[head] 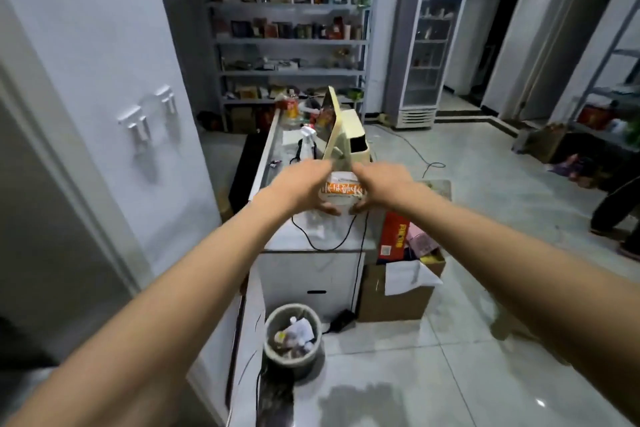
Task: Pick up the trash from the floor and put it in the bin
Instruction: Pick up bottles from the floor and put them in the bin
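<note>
Both arms reach forward over the counter. My left hand (300,188) and my right hand (382,186) grip a white packet with an orange printed band (342,191) from either side, thumbs under its lower edge. The packet is held just above the near end of the white counter (304,236). On the floor by the counter's foot stands a round grey bin (292,336), holding crumpled paper and wrappers. No loose trash shows on the visible floor tiles.
A cream cash-register monitor (337,130), a spray bottle (306,142) and black cables sit on the counter. An open cardboard box (398,291) with a red carton stands right of it. Shelves and a glass-door fridge (427,55) line the back wall. A person's legs (620,211) show at right.
</note>
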